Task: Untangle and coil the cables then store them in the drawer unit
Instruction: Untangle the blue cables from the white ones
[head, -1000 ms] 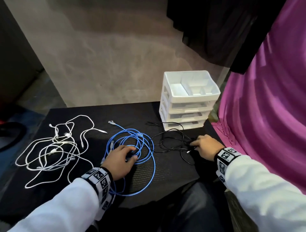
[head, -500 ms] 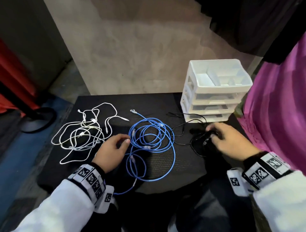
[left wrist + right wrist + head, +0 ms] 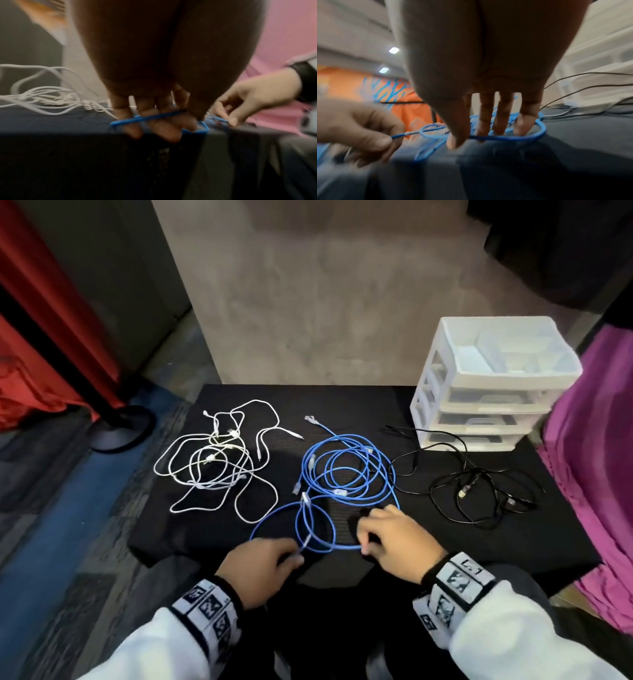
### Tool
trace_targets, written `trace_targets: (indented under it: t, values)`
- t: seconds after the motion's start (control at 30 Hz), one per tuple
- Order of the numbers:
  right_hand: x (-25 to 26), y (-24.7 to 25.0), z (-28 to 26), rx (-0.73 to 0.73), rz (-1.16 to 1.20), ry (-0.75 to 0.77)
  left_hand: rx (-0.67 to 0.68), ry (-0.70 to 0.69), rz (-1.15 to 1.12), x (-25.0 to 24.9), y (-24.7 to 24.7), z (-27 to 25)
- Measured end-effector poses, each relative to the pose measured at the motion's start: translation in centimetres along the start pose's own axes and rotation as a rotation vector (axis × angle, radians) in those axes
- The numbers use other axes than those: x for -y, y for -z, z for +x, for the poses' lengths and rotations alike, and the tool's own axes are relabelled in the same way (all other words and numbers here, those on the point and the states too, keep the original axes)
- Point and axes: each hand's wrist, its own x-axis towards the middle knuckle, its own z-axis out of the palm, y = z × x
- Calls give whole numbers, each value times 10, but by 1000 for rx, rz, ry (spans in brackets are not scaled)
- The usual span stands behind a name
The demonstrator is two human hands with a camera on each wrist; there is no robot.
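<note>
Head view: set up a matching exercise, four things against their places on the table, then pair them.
Things:
1. white cables
2. blue cable
3. black cables
4. drawer unit

Places:
A. far right corner
B. middle, both hands on its near loops
C. left side, loose tangle
D. right side, in front of the drawers

Pairs: 1-C, 2-B, 3-D, 4-A
</note>
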Motion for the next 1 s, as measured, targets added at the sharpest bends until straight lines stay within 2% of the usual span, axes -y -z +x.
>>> trace_targets:
  t: [0.07, 0.13, 0.23, 0.27, 0.33, 0.4, 0.63, 0.7, 0.77, 0.8, 0.93, 1.0]
  values:
    - [-8, 22, -7, -125, 274, -20, -136, -20, -255, 3, 13, -2]
    - [-17, 46, -14, -309, 459, -82, -335, -17, -487, -1, 26, -4]
    - [-30, 68, -19, -556, 559, -138, -704, 58, -804, -8, 42, -2]
    - [-33, 71, -20, -618, 592, -155, -791, 95, -908, -9, 48, 0]
    - [-35, 70, -20, -673, 633, -184, -877, 125, -1064, -12, 59, 4]
    - [-32, 64, -18, -600, 599, -168, -885, 86, -1132, -18, 69, 4]
    - [-19, 25, -11, -43, 187, -141, -833, -13, -1353, -46, 98, 1]
    - [-14, 14, -11, 56, 125, -125, -782, -11, -1390, -52, 100, 2]
    - [-6, 7, -13, 36, 166, -84, -722, 26, -1377, -55, 94, 4]
    - [-1, 5, -14, -19, 231, -68, -676, 50, -1367, -55, 89, 6]
    - [5, 16, -15, -404, 486, -145, -432, 174, -1328, -53, 57, 13]
    - [-2, 28, -9, -568, 566, -237, -335, 148, -1180, -52, 36, 18]
